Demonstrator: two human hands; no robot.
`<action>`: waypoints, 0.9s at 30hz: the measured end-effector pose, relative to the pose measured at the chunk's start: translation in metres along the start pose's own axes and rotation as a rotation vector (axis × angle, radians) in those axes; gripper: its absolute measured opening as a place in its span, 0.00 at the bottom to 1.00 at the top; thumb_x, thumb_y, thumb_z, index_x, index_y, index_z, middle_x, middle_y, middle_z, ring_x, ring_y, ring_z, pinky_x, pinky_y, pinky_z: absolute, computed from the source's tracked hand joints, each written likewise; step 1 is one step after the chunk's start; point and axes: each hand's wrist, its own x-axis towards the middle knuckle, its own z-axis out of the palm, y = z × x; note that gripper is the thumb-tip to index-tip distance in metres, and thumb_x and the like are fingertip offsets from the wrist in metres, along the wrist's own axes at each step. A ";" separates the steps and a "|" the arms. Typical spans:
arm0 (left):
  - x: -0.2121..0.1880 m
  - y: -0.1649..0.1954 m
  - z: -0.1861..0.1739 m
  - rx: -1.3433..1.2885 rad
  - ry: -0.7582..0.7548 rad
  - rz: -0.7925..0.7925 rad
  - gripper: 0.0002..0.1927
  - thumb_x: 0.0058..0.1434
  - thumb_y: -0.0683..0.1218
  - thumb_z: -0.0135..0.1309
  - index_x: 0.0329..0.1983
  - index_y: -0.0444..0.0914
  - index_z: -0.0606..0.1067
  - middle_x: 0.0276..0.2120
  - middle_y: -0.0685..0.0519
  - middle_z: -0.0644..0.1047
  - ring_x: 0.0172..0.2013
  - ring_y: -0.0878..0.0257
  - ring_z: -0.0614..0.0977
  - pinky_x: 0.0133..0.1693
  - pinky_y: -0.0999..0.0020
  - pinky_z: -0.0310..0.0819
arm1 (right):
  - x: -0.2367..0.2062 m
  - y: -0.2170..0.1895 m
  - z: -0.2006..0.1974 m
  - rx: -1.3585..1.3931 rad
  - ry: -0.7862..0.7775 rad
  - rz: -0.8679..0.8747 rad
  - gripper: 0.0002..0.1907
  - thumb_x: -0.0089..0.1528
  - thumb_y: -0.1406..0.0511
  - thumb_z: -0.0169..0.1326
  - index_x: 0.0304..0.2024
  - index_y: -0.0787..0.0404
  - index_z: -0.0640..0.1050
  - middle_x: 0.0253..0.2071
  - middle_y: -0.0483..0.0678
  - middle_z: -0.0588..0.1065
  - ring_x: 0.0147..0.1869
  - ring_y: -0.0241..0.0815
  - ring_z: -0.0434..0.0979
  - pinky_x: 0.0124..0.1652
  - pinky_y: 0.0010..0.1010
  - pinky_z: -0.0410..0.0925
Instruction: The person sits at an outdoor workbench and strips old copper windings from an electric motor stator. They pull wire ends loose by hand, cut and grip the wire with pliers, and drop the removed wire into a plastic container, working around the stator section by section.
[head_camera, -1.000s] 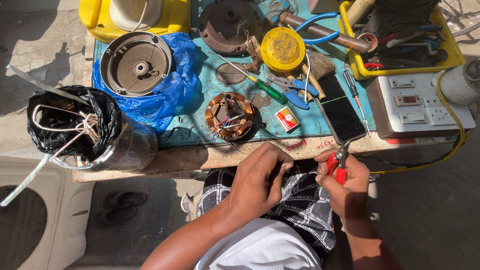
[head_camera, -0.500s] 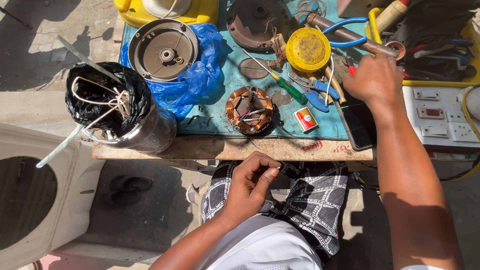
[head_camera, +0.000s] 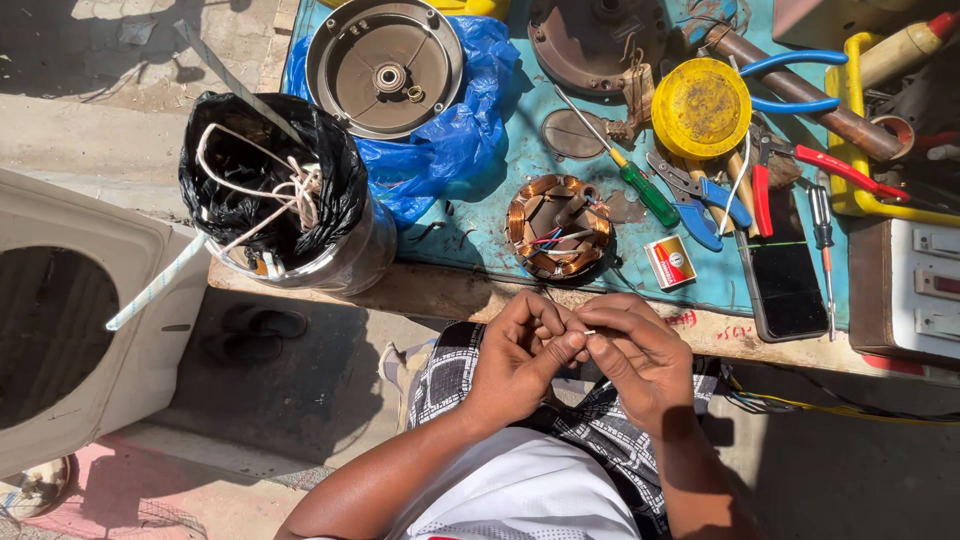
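Nearest, over the lap in black-and-white checked cloth (head_camera: 470, 370), the left hand (head_camera: 520, 360) and the right hand (head_camera: 640, 355) meet, their fingertips pinched together on a small pale sliver of wire or sleeve (head_camera: 588, 332) between them; it is too small to tell exactly what it is. Both hands hover just short of the near edge of the worn wooden bench (head_camera: 440, 292).

Just beyond the hands, on the bench's teal mat (head_camera: 480, 225), lies a round copper-wound motor stator (head_camera: 558, 226) with red and blue leads. Right of it sit a small red and white box (head_camera: 670, 262) and a black phone (head_camera: 785, 285). To the left stands a steel bucket lined with a black bag (head_camera: 290, 200), holding white cord. Farther off lie a green-handled screwdriver (head_camera: 640, 185), blue-handled pliers (head_camera: 700, 200), a round yellow lid (head_camera: 700, 108), and a grey metal motor cover (head_camera: 385, 65) on blue plastic sheet (head_camera: 460, 140).
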 end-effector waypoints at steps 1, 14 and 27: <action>0.001 0.000 -0.004 -0.022 -0.003 -0.016 0.10 0.68 0.35 0.55 0.38 0.36 0.65 0.39 0.49 0.76 0.38 0.69 0.79 0.41 0.73 0.76 | -0.001 0.009 0.007 0.102 0.030 0.005 0.12 0.68 0.73 0.54 0.54 0.70 0.77 0.56 0.55 0.70 0.54 0.42 0.76 0.52 0.33 0.73; -0.014 0.076 -0.008 1.017 0.118 0.451 0.06 0.63 0.41 0.63 0.40 0.36 0.78 0.34 0.50 0.78 0.32 0.58 0.82 0.33 0.67 0.75 | 0.003 0.021 0.013 0.149 0.235 -0.102 0.10 0.69 0.75 0.52 0.53 0.70 0.74 0.47 0.57 0.77 0.50 0.43 0.78 0.53 0.36 0.73; 0.008 0.059 -0.041 1.090 0.152 0.553 0.14 0.63 0.43 0.63 0.51 0.37 0.78 0.46 0.46 0.70 0.47 0.51 0.77 0.45 0.60 0.76 | 0.007 0.032 0.029 -0.124 0.220 -0.131 0.10 0.69 0.74 0.55 0.53 0.72 0.77 0.49 0.53 0.77 0.51 0.40 0.81 0.52 0.29 0.75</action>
